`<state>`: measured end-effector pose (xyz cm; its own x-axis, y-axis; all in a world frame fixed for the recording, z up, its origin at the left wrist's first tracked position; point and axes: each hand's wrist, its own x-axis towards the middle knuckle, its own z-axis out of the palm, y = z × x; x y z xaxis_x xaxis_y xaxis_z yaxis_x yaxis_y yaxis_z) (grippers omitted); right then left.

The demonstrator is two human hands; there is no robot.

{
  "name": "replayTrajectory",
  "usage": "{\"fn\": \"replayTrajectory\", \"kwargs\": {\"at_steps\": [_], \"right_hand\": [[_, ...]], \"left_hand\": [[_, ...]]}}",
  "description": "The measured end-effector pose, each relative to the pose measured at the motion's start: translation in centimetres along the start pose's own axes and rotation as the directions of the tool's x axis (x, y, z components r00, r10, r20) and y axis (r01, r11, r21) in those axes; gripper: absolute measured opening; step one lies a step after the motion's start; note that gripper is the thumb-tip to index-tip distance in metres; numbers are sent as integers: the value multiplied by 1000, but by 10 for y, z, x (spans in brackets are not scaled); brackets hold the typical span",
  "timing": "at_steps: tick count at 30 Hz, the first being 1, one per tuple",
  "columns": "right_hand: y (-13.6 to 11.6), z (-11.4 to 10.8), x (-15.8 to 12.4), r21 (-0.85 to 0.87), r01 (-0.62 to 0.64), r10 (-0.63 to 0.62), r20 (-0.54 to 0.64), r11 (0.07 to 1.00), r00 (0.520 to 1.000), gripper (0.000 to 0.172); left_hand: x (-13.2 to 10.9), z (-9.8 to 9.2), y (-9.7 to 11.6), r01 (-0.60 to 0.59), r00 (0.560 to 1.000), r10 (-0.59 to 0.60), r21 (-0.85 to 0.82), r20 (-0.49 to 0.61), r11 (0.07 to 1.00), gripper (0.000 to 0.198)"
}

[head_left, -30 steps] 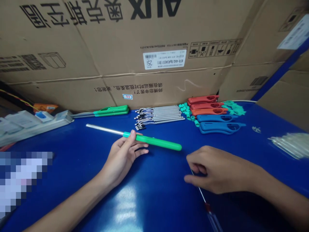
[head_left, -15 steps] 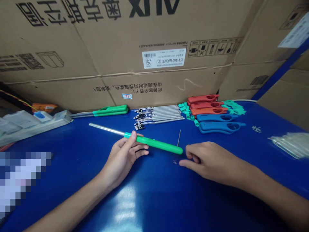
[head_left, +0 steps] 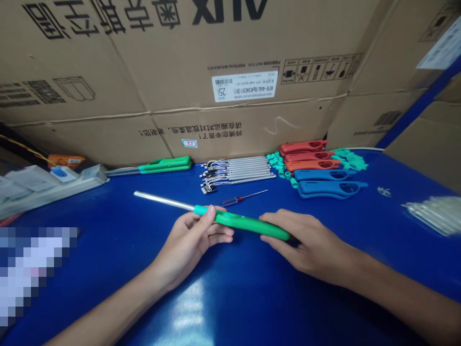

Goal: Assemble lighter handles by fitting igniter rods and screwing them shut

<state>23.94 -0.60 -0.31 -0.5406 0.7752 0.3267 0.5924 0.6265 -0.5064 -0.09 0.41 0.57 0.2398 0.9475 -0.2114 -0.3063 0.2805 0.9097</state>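
Right, we have the green plastic handle (head_left: 245,222) held across the blue workbench (head_left: 252,302), with both hands on it. Our left hand (head_left: 187,245) closes around it just behind the teal collar (head_left: 200,210), thumb on top and fingers curled snugly beneath. Our right hand (head_left: 309,245) cradles the rounded right end, its fingers lying narrow along the green surface. A firm left grip with the right steadying the end serves us best here, keeping the bare metal rod (head_left: 158,200) pointed left and clear of the small red-handled screwdriver (head_left: 230,202) lying just beyond. The handle looks smooth and glossy, and the rod runs straight out of the collar, though we cannot tell how deep it sits. Farther off, a row of wired metal rods (head_left: 234,172) lies against the cardboard carton (head_left: 245,86).
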Motion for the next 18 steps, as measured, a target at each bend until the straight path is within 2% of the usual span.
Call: {"fn": "replayTrajectory", "kwargs": {"at_steps": [3,5,6,7,8,9,10,11,12,13,16,18], "right_hand": [[4,3,-2,23,45,-42,-91,999,995,17],[7,4,-2,33,64,-59,-136,997,989,17],[8,5,-2,34,69,-64,-140,997,988,17],[9,6,-2,35,75,-70,-137,997,988,17],[9,7,-2,37,84,-78,-132,996,988,18],[9,9,-2,42,99,-92,-133,994,987,18],[8,10,-2,49,115,-107,-136,992,985,19],[8,11,-2,56,129,-121,-138,990,983,20],[7,12,-1,61,140,-131,-134,988,982,21],[6,12,-1,62,145,-137,-128,987,982,21],[3,14,-2,41,147,-143,-79,988,987,21],[2,15,-3,33,148,-146,-55,988,988,21]], "left_hand": [[-4,-3,-2,17,988,-47,197,149,980,54],[-7,-7,-7,-145,971,39,447,237,883,51],[-9,-10,-9,-301,948,171,587,267,752,42],[-11,-13,-11,-502,864,344,685,368,527,27],[-12,-16,-12,-676,716,476,677,510,291,14],[-12,-19,-12,-757,578,557,647,596,94,6],[-12,-21,-11,-773,465,625,632,627,-59,15],[-11,-23,-9,-754,412,640,637,648,-160,26],[-10,-24,-7,-730,396,638,648,660,-216,36],[-9,-25,-5,-715,414,614,658,671,-237,43],[-4,-26,0,-743,497,474,638,727,-201,45],[-2,-27,-2,-766,516,421,622,746,-163,41]]}}
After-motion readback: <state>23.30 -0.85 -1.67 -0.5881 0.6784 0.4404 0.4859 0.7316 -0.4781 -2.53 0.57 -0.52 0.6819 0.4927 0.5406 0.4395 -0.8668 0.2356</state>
